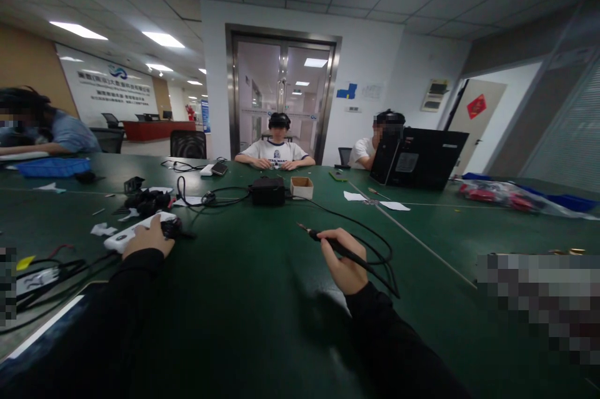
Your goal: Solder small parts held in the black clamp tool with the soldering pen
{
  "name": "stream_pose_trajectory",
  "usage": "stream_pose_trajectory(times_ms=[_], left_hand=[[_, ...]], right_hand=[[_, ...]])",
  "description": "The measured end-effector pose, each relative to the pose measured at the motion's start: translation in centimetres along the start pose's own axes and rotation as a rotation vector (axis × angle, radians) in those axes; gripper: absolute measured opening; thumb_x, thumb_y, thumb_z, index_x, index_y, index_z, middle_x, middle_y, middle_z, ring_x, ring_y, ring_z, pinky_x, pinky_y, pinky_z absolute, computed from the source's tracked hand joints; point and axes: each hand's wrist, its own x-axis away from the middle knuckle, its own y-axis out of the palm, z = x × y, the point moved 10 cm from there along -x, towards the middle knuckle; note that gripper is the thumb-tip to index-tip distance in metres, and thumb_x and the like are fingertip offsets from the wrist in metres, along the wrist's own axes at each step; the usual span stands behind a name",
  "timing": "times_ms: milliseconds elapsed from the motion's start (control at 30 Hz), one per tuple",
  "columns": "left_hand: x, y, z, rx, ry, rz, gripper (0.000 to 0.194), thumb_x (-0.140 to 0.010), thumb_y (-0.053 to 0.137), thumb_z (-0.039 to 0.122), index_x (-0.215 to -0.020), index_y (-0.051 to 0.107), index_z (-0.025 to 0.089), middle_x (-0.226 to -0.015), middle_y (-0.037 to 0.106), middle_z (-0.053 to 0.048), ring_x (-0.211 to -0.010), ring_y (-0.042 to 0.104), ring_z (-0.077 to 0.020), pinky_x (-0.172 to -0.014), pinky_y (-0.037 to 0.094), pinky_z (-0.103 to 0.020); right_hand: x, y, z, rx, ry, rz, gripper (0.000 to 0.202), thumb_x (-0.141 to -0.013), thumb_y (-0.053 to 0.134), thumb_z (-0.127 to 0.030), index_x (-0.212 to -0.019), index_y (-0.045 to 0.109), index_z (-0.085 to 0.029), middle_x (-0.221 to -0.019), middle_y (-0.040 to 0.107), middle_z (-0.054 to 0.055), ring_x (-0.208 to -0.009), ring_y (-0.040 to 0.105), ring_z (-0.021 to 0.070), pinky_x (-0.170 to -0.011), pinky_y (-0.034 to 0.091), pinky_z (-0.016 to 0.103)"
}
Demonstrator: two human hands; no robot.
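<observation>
My right hand [345,260] is wrapped round the black handle of a soldering iron [312,233], its metal tip pointing up and left above the green table. A black cable trails from the handle in loops toward a black box [268,191]. On the left, my left hand [149,239] rests on a white power strip [122,238], beside black plugs [172,227] at its right end. The fingers of this hand are partly hidden, and its grip is unclear.
A small open cardboard box [301,187] stands beside the black box. Black parts and cables lie at left, near a blue tray [54,167]. A black computer case [422,158] and plastic bags [506,194] are at right. Several people sit round the green table [225,311].
</observation>
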Motion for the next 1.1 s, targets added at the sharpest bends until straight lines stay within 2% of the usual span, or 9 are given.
stream_pose_trajectory(times_ms=[167,300,433,567,800,900,1000,1067,1100], left_hand=[[0.6,0.4,0.6,-0.064,-0.011,-0.13,0.047,-0.08,0.054,0.04,-0.116,0.048,0.01,-0.12,0.064,-0.019,-0.106,0.063,-0.0319,-0.074,0.049,-0.033],[2.1,0.7,4.6,-0.009,0.177,-0.191,0.054,-0.075,0.057,0.044,-0.115,0.051,0.007,-0.113,0.067,-0.023,-0.103,0.065,-0.0333,-0.078,0.049,-0.035],[6.5,1.4,10.6,0.116,0.345,-0.298,0.065,-0.068,0.063,0.045,-0.122,0.049,0.011,-0.117,0.066,-0.022,-0.106,0.064,-0.0347,-0.084,0.047,-0.037],[12.0,1.7,16.0,0.325,0.449,-0.37,0.096,-0.057,0.072,0.049,-0.137,0.034,0.012,-0.113,0.067,-0.022,-0.104,0.064,-0.0373,-0.084,0.046,-0.039],[19.0,1.9,20.5,0.615,0.492,-0.416,0.12,-0.039,0.084,0.05,-0.141,0.033,0.013,-0.108,0.069,-0.024,-0.1,0.066,-0.0402,-0.083,0.045,-0.039],[20.0,2.8,21.3,0.693,0.511,-0.474,0.128,-0.04,0.084,0.053,-0.146,0.025,0.011,-0.087,0.073,-0.016,-0.074,0.071,-0.0317,-0.075,0.048,-0.035],[19.4,5.4,21.6,0.661,0.458,-0.691,0.123,-0.054,0.075,0.061,-0.148,0.018,0.007,-0.062,0.069,-0.006,-0.049,0.065,-0.0255,-0.064,0.048,-0.034],[17.7,6.2,21.9,0.636,0.423,-0.72,0.106,-0.064,0.064,0.066,-0.145,0.029,0.006,-0.059,0.068,-0.006,-0.054,0.067,-0.0272,-0.066,0.049,-0.035],[16.5,6.0,22.2,0.633,0.431,-0.666,0.094,-0.069,0.058,0.067,-0.139,0.04,0.007,-0.065,0.07,-0.01,-0.065,0.069,-0.0293,-0.071,0.049,-0.036]], right_hand=[[0.0,0.0,0.1,0.008,0.005,0.009,0.014,-0.083,0.054,-0.02,-0.077,0.066,-0.02,-0.071,0.065,0.003,-0.065,0.061,0.0164,-0.061,0.048,0.028],[0.0,0.2,0.3,0.013,-0.01,0.004,0.014,-0.083,0.054,-0.02,-0.078,0.066,-0.02,-0.072,0.066,0.003,-0.065,0.062,0.0166,-0.063,0.048,0.028],[0.0,0.2,0.6,0.019,-0.003,0.009,0.013,-0.083,0.054,-0.02,-0.078,0.066,-0.02,-0.071,0.065,0.002,-0.064,0.061,0.0163,-0.062,0.047,0.028],[0.0,0.1,0.7,-0.001,0.003,0.014,0.013,-0.083,0.054,-0.019,-0.078,0.066,-0.021,-0.073,0.066,0.002,-0.066,0.061,0.0165,-0.064,0.048,0.029],[-0.1,0.3,0.7,-0.008,0.013,0.003,0.014,-0.083,0.054,-0.019,-0.077,0.066,-0.021,-0.075,0.068,0.003,-0.069,0.063,0.0178,-0.067,0.049,0.03],[-0.1,0.3,0.8,-0.01,0.021,0.005,0.014,-0.082,0.054,-0.018,-0.077,0.066,-0.021,-0.075,0.068,0.003,-0.07,0.064,0.0178,-0.068,0.05,0.03],[0.0,0.3,0.8,-0.014,0.024,0.008,0.014,-0.082,0.054,-0.017,-0.077,0.066,-0.021,-0.075,0.068,0.003,-0.07,0.064,0.0174,-0.067,0.05,0.029],[0.0,0.4,0.9,-0.02,0.029,0.009,0.014,-0.082,0.054,-0.017,-0.077,0.066,-0.02,-0.075,0.068,0.003,-0.069,0.064,0.0172,-0.066,0.049,0.029],[0.1,0.4,0.9,-0.028,0.034,0.01,0.014,-0.082,0.054,-0.017,-0.077,0.066,-0.021,-0.075,0.068,0.003,-0.069,0.063,0.0171,-0.065,0.05,0.028]])
